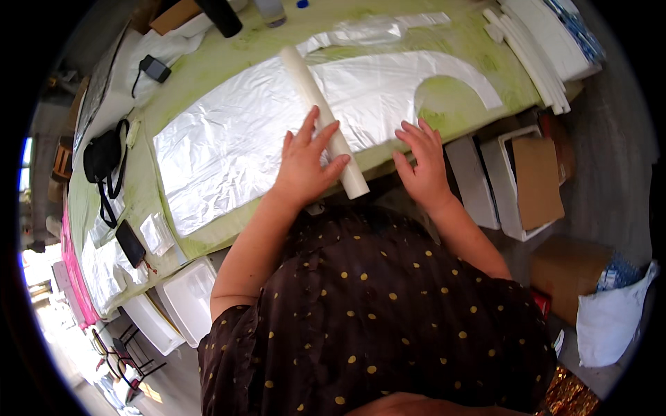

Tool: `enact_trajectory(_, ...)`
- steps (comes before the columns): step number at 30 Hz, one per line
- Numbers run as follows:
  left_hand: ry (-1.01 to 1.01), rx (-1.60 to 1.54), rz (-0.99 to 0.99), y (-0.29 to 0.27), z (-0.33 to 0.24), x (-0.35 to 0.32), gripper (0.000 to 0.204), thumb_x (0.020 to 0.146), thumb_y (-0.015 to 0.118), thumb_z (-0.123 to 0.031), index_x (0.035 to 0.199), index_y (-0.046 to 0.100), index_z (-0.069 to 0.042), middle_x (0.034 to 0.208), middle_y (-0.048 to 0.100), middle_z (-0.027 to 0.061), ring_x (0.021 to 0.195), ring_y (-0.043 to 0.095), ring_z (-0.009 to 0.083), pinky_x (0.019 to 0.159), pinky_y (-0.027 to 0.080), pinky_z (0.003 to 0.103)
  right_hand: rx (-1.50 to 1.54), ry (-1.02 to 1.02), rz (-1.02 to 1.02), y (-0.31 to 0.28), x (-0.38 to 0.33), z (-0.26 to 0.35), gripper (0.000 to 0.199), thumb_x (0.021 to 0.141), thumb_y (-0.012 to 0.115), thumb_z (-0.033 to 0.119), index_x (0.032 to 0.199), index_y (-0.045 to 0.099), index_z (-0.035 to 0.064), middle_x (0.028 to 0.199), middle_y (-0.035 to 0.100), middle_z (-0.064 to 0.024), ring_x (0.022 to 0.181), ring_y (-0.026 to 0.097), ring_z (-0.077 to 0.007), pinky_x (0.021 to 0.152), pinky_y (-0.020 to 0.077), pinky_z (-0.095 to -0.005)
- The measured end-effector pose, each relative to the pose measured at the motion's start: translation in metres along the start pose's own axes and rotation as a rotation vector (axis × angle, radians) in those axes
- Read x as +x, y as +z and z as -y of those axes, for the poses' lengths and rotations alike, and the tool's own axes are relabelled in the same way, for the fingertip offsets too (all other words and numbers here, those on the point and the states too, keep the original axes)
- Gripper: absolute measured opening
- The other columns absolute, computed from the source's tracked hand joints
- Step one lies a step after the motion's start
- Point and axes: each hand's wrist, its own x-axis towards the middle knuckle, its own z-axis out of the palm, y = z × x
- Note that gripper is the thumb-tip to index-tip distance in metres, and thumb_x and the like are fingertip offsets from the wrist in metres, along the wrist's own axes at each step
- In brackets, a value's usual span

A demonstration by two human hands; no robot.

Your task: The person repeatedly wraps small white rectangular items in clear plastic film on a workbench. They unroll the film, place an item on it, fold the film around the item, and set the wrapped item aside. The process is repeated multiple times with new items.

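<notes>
A long white tube or roll (305, 80) lies aslant across a thin, shiny white plastic apron-shaped sheet (222, 135) that is spread on the table. Its near end sticks out past the table's front edge. My left hand (305, 165) rests over the sheet with fingers spread, the fingertips and thumb at the tube's left side. At the front edge of the table, to the right of the tube, my right hand (424, 170) is apart from it, fingers spread and slightly bent, holding nothing. The sheet's right part curves into a narrow strap-like band.
Green-stained cover on the table (458, 114). At left lie a black bag (104, 159), a dark phone-like case (130, 244) and a small black device (155, 68). White rolls (527, 62) are stacked at far right. Boxes (538, 184) stand below the table's right end, white bins (187, 295) below its left.
</notes>
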Motion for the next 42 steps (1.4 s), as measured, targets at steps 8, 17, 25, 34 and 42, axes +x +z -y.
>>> enact_trajectory(8,0.025,0.050,-0.003,-0.003,-0.007,-0.009,0.062,0.088,0.075,-0.034,0.144,0.056,-0.014,0.162,0.032,0.0198,0.137,0.048,0.0398,0.118,0.030,0.056,0.031,0.034,0.008,0.000,-0.005,-0.012,0.041,0.085,0.073,0.016,0.125,0.064,0.0086,0.135,0.062,-0.0137,0.136,0.047,-0.0418,0.116,0.0303,-0.0578)
enact_trajectory(17,0.193,-0.115,0.074,-0.003,-0.053,0.080,0.035,0.087,0.077,-0.029,0.116,0.072,-0.011,0.116,0.071,0.0096,0.106,0.067,0.0275,0.091,0.054,0.038,0.429,0.170,-0.286,0.007,-0.015,-0.028,0.037,0.087,0.064,-0.002,0.124,0.061,0.0025,0.126,0.064,-0.0155,0.119,0.061,-0.0316,0.105,0.0463,-0.0380)
enact_trajectory(25,-0.013,-0.009,0.410,0.035,-0.051,0.130,0.030,0.091,0.070,-0.030,0.112,0.072,-0.009,0.098,0.074,0.0106,0.089,0.071,0.0264,0.083,0.055,0.036,0.342,0.142,-0.321,-0.005,-0.032,-0.034,0.032,0.086,0.065,-0.003,0.117,0.063,0.0032,0.123,0.066,-0.0142,0.119,0.061,-0.0325,0.104,0.0465,-0.0403)
enact_trajectory(34,-0.294,-0.264,0.367,0.021,-0.047,0.132,0.027,0.094,0.064,-0.027,0.107,0.069,-0.004,0.094,0.073,0.0094,0.081,0.067,0.0198,0.075,0.054,0.034,0.257,-0.078,-0.197,-0.019,-0.007,-0.014,0.027,0.082,0.067,0.000,0.108,0.066,0.0051,0.119,0.068,-0.0121,0.116,0.061,-0.0351,0.103,0.0469,-0.0442)
enact_trajectory(42,-0.115,-0.215,0.236,0.018,-0.040,0.124,0.026,0.094,0.065,-0.029,0.105,0.069,-0.005,0.095,0.074,0.0113,0.084,0.069,0.0237,0.078,0.055,0.036,-0.147,0.089,0.015,0.016,0.107,-0.085,0.044,0.088,0.060,0.015,0.132,0.061,0.0064,0.130,0.064,-0.0165,0.115,0.059,-0.0396,0.103,0.0463,-0.0471)
